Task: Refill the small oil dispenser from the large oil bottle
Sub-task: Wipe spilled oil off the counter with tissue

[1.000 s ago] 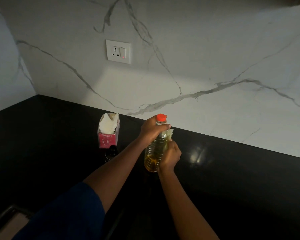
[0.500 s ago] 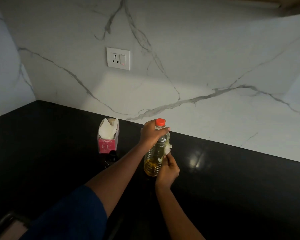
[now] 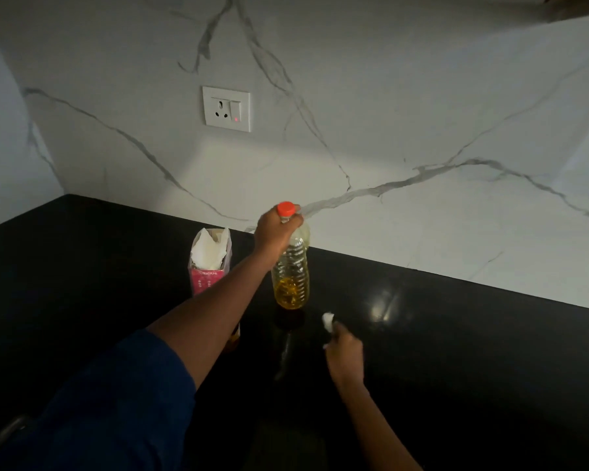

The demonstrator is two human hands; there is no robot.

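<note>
The large oil bottle (image 3: 291,277), clear plastic with an orange cap and a little yellow oil at the bottom, stands upright on the black counter (image 3: 456,351). My left hand (image 3: 276,229) grips its neck just under the cap. My right hand (image 3: 344,348) is off the bottle, lower right of it, closed on a small white tissue (image 3: 327,321). The small oil dispenser is mostly hidden behind my left forearm; only an amber sliver (image 3: 234,338) shows.
A pink tissue box (image 3: 207,266) with white tissue sticking out stands left of the bottle. The white marble wall carries a socket (image 3: 226,108). A metal edge (image 3: 4,433) shows at the bottom left.
My right hand has come away from the bottle's side with the tissue and dropped toward the counter. The left hand still holds the bottle's neck.
</note>
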